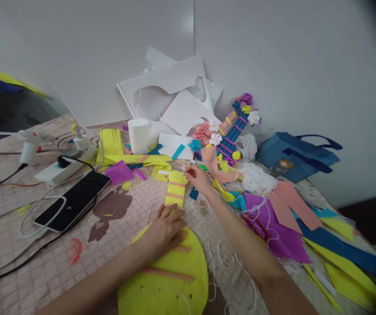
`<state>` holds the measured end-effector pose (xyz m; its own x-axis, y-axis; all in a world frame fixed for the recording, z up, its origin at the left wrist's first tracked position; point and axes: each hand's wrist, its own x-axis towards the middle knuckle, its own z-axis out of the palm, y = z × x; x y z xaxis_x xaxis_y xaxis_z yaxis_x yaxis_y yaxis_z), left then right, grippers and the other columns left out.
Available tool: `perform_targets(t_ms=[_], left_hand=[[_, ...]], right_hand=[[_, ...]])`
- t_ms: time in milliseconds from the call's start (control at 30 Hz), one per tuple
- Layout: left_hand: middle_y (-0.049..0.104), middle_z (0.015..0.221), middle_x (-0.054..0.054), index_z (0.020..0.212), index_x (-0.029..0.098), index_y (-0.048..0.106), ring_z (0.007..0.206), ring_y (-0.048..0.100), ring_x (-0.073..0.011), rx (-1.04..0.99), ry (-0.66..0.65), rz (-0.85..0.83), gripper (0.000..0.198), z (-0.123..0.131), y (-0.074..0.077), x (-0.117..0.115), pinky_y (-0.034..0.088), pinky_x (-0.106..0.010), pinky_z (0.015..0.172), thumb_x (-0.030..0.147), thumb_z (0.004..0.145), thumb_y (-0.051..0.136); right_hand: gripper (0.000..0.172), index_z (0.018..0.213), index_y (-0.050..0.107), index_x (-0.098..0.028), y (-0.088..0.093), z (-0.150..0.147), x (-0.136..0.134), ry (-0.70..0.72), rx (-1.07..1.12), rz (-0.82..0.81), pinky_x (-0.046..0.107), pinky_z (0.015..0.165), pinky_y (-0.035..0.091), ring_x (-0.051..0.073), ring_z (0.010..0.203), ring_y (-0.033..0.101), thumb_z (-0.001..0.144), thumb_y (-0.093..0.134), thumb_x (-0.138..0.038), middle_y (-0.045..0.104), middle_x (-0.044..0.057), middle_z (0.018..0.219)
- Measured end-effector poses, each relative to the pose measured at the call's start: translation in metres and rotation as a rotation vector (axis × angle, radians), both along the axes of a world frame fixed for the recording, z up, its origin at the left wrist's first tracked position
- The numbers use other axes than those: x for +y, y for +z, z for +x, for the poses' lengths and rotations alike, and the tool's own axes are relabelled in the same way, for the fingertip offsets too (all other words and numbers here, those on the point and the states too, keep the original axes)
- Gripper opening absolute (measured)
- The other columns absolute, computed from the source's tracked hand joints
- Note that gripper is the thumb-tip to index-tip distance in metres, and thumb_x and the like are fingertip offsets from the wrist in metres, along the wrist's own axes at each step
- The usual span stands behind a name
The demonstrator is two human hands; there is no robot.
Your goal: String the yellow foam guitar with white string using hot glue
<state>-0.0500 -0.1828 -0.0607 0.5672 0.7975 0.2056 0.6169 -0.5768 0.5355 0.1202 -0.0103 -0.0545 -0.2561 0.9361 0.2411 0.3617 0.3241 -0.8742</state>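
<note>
- Clock sits on the yellow guitar's body, 12 toward the wall. Two hands, both yours.
- Left hand (166,229): one, palm down on the yellow guitar where neck meets body, fingers laid nearly flat.
- Right hand (198,178): one, at 12, by the right edge of the guitar's head; thumb and fingertips drawn together, can't tell what's between them.
- Yellow guitar (177,262): one, lying flat under your left hand, neck pointing to 12; two coral strips (170,274) and four dark dots (177,296) show on its body.
- Tan pieces (203,206): small bunch just beside your right forearm at 1, too small to count.
- Phone (76,197): one, at 10, screen up.
- Power strip (51,175): one, past the phone, toward 10–11.
- Glue gun (30,146): one, farther out at 10.
- White cylinder (141,136): one, upright between 11 and 12.
- White boards (181,70): several overlapping at 12, leaning on the wall.
- Decorated guitar (232,138): one, at 1, paper flowers around it.
- String tangle (258,178): one, between 1 and 2.
- Blue bag (269,146): one, at 2; one corked jar (282,166) before it.
- Purple sheet (284,243): one, between 2 and 3.
</note>
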Motion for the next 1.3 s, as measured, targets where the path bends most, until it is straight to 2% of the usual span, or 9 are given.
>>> perform_targets(t_ms=[100,233,533,767,1033,1300], left_hand=[[0.058,0.127,-0.005,0.101,0.023,0.064,0.131,0.038,-0.0316,0.011,-0.002,-0.005,0.017,0.0,0.002,0.0,0.022,-0.058,0.111,0.021,0.084,0.06],[0.059,0.126,-0.005,0.1,0.023,0.065,0.131,0.038,-0.0321,0.025,-0.008,0.001,0.017,0.0,0.006,0.0,0.024,-0.057,0.11,0.02,0.083,0.061],[0.059,0.125,-0.007,0.099,0.021,0.065,0.13,0.039,-0.0323,0.032,-0.01,0.019,0.015,0.001,0.005,0.0,0.024,-0.057,0.11,0.022,0.086,0.058],[0.061,0.122,-0.008,0.098,0.021,0.066,0.129,0.04,-0.0312,-0.002,-0.022,0.025,0.014,0.0,0.004,0.001,0.024,-0.057,0.11,0.023,0.086,0.058],[0.059,0.125,-0.008,0.1,0.02,0.065,0.129,0.039,-0.0315,0.046,-0.015,-0.002,0.015,0.001,0.008,0.001,0.023,-0.057,0.111,0.024,0.087,0.058],[0.06,0.123,-0.007,0.101,0.021,0.064,0.129,0.04,-0.0316,0.025,-0.02,0.044,0.016,0.001,0.001,0.001,0.023,-0.058,0.11,0.025,0.089,0.055]], right_hand=[[0.003,0.073,0.058,-0.02,0.0,-0.012,0.005,0.028,-0.067,0.066,0.028,0.064,0.044,0.016,0.069,0.055,0.07,0.059,-0.019,0.061,0.0,0.073],[0.006,0.074,0.06,-0.019,-0.008,-0.021,0.008,0.077,-0.132,0.114,0.028,0.067,0.044,0.016,0.072,0.055,0.071,0.058,-0.014,0.062,0.0,0.074],[0.008,0.08,0.062,-0.019,-0.026,-0.023,0.017,0.107,-0.194,0.17,0.031,0.072,0.045,0.018,0.077,0.057,0.076,0.057,-0.014,0.064,0.003,0.081],[0.008,0.078,0.062,-0.019,-0.026,-0.023,0.018,0.129,-0.231,0.182,0.032,0.072,0.045,0.017,0.073,0.056,0.076,0.056,-0.014,0.063,0.001,0.076],[0.01,0.075,0.061,-0.02,-0.022,-0.023,0.016,0.118,-0.271,0.207,0.034,0.077,0.044,0.019,0.076,0.054,0.075,0.056,-0.011,0.062,0.002,0.077],[0.007,0.078,0.059,-0.02,-0.022,-0.026,0.015,0.107,-0.237,0.19,0.031,0.073,0.046,0.018,0.075,0.057,0.076,0.055,-0.014,0.063,0.002,0.078]])
